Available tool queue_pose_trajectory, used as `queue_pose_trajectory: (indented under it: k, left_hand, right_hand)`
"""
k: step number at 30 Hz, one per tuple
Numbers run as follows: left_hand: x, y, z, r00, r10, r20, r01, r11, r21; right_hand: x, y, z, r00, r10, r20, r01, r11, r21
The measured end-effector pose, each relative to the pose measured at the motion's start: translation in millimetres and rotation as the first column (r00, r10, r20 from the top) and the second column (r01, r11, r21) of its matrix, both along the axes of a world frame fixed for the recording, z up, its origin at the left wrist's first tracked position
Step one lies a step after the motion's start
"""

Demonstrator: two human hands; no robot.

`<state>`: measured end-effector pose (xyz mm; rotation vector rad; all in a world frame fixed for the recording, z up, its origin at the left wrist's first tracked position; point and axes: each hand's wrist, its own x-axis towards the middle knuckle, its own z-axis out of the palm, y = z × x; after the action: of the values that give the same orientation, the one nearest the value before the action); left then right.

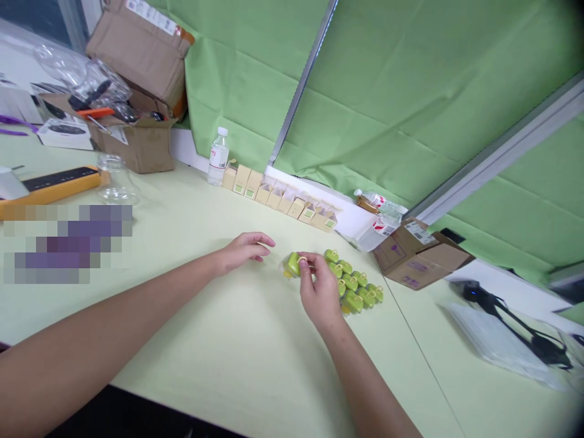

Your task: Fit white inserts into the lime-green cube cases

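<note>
Over the middle of the table, my right hand [318,286] is closed on a small green case with a pale loop [293,264], its fingers near the loop. Something yellow shows at the case's lower end. My left hand [246,252] hovers to the left of it, fingers stretched and apart, holding nothing. Just right of my right hand, several similar green cases [350,282] stand grouped in rows, partly hidden by that hand. Farther back, a row of small beige cardboard boxes [275,196] lines the wall, some with open flaps.
A water bottle [219,157] stands at the row's left end. Farther left are a glass jar [114,179], an orange power strip [64,188] and a filled carton [141,146]. To the right lie plastic bottles [376,231], a brown carton [415,258] and a black cabled device [524,328].
</note>
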<state>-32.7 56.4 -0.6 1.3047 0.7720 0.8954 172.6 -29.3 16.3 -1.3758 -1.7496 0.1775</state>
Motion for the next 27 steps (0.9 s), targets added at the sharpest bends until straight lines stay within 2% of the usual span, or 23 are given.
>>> queue_pose_trajectory:
  k: [4,6,8,11,13,15,19,22,27]
  left_hand:
    - [2,0,-2.6,0.999,-0.005,-0.037,0.006,1.000,0.009]
    - [2,0,-3.1,0.999,-0.001,-0.046,0.001,1.000,0.012]
    - [2,0,-3.0,0.998,0.006,-0.066,-0.006,1.000,0.002]
    - [3,-1,-2.6,0.995,-0.001,-0.102,0.000,1.000,-0.017]
    - [3,-1,-2.5,0.994,-0.014,-0.109,0.012,1.000,-0.021]
    - [4,-1,-2.0,0.994,-0.023,-0.107,0.021,0.999,-0.025]
    - [5,-3,0.7,0.994,-0.017,-0.105,0.014,0.999,-0.032]
    - [6,-4,2.7,0.994,-0.016,-0.112,0.012,0.999,-0.036]
    - [5,-3,0.2,0.991,-0.024,-0.134,0.021,1.000,-0.020]
  right_hand:
    - [7,0,14.7,0.997,-0.018,0.074,0.020,0.999,-0.025]
    - [16,-3,28.3,0.975,0.032,0.222,-0.005,0.993,-0.119]
    - [28,-10,42.1,0.928,0.047,0.370,0.040,0.974,-0.225]
    - [49,-26,54.2,0.883,0.091,0.460,0.107,0.916,-0.387]
    - [65,-36,53.9,0.872,0.094,0.481,0.144,0.889,-0.435]
    - [80,-45,49.1,0.869,0.043,0.493,0.208,0.872,-0.443]
    - [104,-52,36.8,0.865,-0.075,0.496,0.280,0.893,-0.354]
    - [110,-52,31.4,0.877,-0.134,0.462,0.299,0.904,-0.305]
    - [103,-52,30.6,0.879,-0.138,0.456,0.312,0.890,-0.333]
